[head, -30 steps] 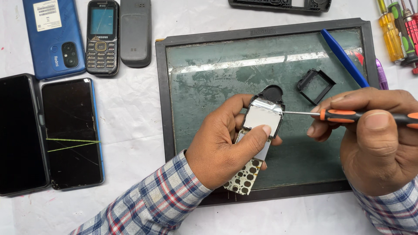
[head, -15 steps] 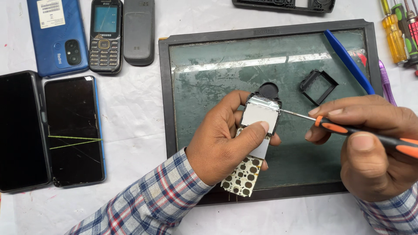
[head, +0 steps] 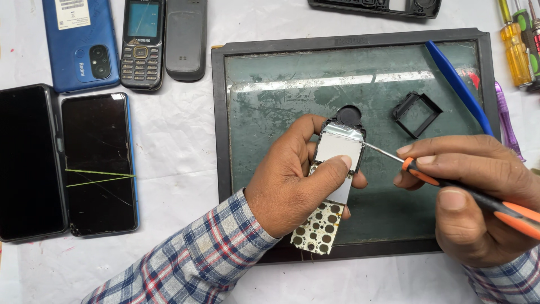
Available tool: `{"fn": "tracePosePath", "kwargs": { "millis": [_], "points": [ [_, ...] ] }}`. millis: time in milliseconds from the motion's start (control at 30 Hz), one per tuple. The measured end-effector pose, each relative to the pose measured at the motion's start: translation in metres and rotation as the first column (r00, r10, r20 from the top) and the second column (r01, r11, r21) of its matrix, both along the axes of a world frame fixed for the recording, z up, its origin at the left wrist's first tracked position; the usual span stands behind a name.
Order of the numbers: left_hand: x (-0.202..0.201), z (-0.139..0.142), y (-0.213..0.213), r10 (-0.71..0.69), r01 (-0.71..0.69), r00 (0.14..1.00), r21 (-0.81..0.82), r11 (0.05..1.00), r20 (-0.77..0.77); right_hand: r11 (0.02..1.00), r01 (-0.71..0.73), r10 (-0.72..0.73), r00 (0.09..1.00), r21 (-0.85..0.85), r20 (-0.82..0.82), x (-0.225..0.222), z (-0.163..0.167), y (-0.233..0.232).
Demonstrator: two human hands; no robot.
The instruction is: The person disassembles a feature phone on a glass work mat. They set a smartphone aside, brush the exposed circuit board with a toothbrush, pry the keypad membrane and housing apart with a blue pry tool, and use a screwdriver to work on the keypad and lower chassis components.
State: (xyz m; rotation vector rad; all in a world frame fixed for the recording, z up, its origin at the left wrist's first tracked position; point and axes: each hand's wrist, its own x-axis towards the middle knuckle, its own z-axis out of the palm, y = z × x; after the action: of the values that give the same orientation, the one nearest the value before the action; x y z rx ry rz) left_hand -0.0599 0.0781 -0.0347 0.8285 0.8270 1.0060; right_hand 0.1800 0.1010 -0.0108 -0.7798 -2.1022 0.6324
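fingers (head: 332, 169) of the left hand (head: 287, 191) are closed around a stripped phone board (head: 332, 186), thumb pressed across its pale screen panel and the other fingers curled behind, holding it just above the green work mat (head: 270, 107) on the desk (head: 180, 169). the right hand (head: 472, 197) is closed on an orange-and-black screwdriver (head: 450, 186), its thin tip touching the board's right edge near the top. the board looks light, thin and stiff, likely fragile: the silver shield and screen panel would scratch or crack under pressure, and the gold keypad contacts hanging below are bare. gripping by the side edges, as the left hand does, seems the safest hold. a small black frame (head: 417, 114) lies on the mat nearby, a blue pry tool (head: 458, 84) beside it.
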Motion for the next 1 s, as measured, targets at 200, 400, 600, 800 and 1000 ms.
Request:
{"fn": "tracePosePath", "kwargs": {
  "millis": [200, 400, 600, 800, 1000],
  "points": [
    [-0.001, 0.000, 0.001, 0.006, -0.006, 1.000, 0.020, 1.000, 0.017, 0.997, -0.079, 0.078, 0.996, 0.020, 0.041, -0.001, 0.003, 0.004],
    [-0.003, 0.002, 0.001, -0.002, 0.002, 1.000, -0.008, 1.000, 0.018, 0.997, -0.067, 0.069, 0.992, -0.028, 0.104, -0.001, 0.008, -0.002],
    [-0.004, 0.003, 0.001, 0.006, -0.006, 1.000, -0.027, 1.000, 0.005, 0.990, -0.140, 0.132, 0.972, 0.024, 0.195, 0.004, 0.008, 0.001],
    [-0.004, 0.007, -0.001, 0.017, -0.018, 1.000, -0.046, 0.999, -0.022, 0.975, -0.220, 0.205, 0.941, 0.026, 0.271, 0.010, 0.009, 0.003],
    [-0.004, 0.009, -0.001, -0.023, 0.022, 0.997, -0.018, 1.000, -0.073, 0.974, -0.224, 0.208, 0.938, 0.027, 0.276, 0.011, 0.008, 0.003]
  ]
}}
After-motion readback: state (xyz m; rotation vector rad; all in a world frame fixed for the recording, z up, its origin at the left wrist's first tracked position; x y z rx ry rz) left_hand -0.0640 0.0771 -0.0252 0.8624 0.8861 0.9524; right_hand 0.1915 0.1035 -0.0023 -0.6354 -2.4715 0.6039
